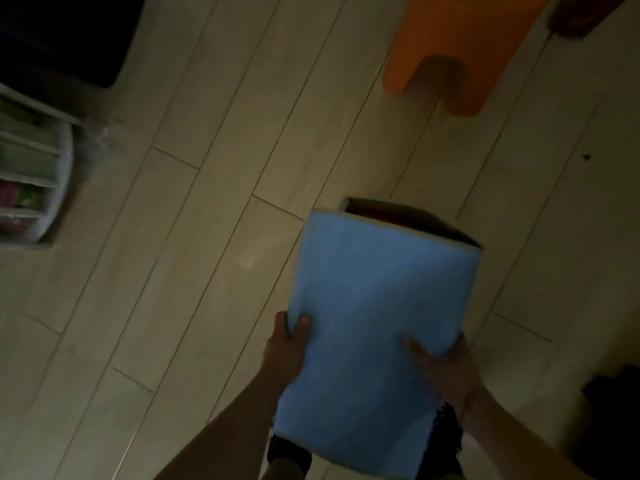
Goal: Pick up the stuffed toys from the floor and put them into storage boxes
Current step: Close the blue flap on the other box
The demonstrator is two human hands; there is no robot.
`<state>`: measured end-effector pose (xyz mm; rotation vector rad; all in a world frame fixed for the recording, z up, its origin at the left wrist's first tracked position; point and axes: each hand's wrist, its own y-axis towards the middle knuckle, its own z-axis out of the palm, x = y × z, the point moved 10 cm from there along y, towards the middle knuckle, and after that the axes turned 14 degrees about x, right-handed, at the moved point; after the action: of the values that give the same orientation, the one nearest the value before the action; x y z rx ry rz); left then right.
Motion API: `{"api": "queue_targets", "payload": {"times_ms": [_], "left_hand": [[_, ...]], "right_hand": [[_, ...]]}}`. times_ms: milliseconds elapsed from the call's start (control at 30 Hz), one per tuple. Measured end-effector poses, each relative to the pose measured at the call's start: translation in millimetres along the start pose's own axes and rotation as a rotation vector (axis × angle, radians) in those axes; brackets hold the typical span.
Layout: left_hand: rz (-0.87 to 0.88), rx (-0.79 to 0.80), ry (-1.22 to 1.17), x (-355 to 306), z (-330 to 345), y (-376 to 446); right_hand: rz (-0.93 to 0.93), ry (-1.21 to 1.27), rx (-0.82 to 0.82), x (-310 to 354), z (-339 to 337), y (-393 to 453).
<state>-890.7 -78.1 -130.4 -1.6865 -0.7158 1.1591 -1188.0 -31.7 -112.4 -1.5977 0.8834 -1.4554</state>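
The room is dim. The floor [194, 258] is pale wood-look planks with thin seams running diagonally. At the top edge stands an orange stool [460, 46], its legs on the planks. In the top left corner lies a dark, near-black shape [65, 36], too dim to identify. Below it, at the left edge, a pale shelf unit [31, 174] holds blurred, colourful contents. A dark object [613, 420] sits at the lower right.

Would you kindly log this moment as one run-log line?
left hand: grips blue storage box | right hand: grips box | box: held above floor | contents: unclear
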Motion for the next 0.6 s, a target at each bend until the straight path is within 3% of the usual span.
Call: {"api": "queue_targets", "payload": {"times_ms": [67, 167, 233, 300, 333, 433, 500, 600], "left_hand": [[-0.038, -0.058, -0.11, 20, 13, -6], [-0.178, -0.086, -0.544, 56, 55, -25], [-0.298, 0.053, -0.72, 62, 96, -35], [-0.32, 0.054, -0.74, 58, 106, -34], [-0.299, -0.046, -0.746, 53, 96, -32], [-0.262, -0.404, -0.64, 33, 36, -37], [-0.176, -0.512, -0.294, 7, -13, -44], [-0.084, -0.497, 0.261, -24, -64, -42]], "right_hand": [[-0.142, -0.16, -0.024, 42, -6, 19], [-0.392, -0.448, 0.098, 122, 10, 47], [-0.415, -0.749, 0.089, 163, 25, 58], [-0.265, -0.95, -0.131, 181, 17, 61], [-0.163, -0.905, -0.273, 178, 3, 55], [0.063, -0.426, -0.568, 117, -41, 20], [0.179, -0.127, -0.612, 63, -50, 5], [0.175, 0.173, -0.488, 27, -31, 13]]}}
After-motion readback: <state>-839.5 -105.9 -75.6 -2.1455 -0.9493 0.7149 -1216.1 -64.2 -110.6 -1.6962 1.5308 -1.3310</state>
